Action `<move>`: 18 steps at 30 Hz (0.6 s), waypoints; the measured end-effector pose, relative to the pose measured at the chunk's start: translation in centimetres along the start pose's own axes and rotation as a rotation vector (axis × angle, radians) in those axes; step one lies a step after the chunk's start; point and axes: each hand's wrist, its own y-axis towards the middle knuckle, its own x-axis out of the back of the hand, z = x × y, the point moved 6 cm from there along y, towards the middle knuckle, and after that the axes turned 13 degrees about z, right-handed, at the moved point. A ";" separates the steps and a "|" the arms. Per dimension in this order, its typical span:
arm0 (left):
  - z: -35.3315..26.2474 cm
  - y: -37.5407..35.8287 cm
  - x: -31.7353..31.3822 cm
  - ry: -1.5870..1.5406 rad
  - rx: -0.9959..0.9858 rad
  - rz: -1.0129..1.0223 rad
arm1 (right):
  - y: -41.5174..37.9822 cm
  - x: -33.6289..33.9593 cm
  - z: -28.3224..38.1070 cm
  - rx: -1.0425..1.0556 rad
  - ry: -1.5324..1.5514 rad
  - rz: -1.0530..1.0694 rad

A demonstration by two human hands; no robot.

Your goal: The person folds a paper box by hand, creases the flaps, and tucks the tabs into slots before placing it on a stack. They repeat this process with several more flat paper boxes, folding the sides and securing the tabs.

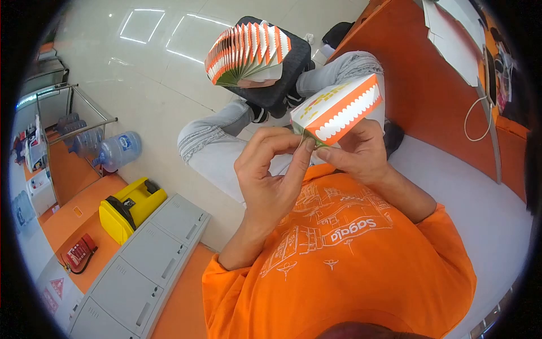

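Observation:
A folded cardboard food box [344,110], white and orange with a scalloped edge and yellow-green print, is held in front of my chest. With thumb and fingers my left hand [276,166] pinches its lower left corner, where a green part shows. My right hand [361,150] grips the box from below and behind, the thumb near the same corner; some of its fingers are hidden by the box. Beyond my knees a fanned stack of similar box pieces [248,53] rests on a black stool [296,70].
To the left are grey lockers [152,254], a yellow bin [127,209], a fire extinguisher [79,254] and several water bottles, one large blue bottle [121,148] lying on its side. An orange panel [418,73] stands at the right, beside a pale seat surface [440,169].

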 end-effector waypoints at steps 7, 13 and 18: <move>-0.2 0.0 1.0 0.019 -0.057 0.119 | 0.1 0.3 1.0 0.056 -0.129 -0.032; -1.2 0.3 1.2 0.132 -0.129 0.165 | 0.2 0.3 1.2 0.039 -0.250 -0.005; -2.2 0.1 1.2 0.272 -0.056 0.133 | 0.2 0.1 1.7 0.024 -0.324 0.015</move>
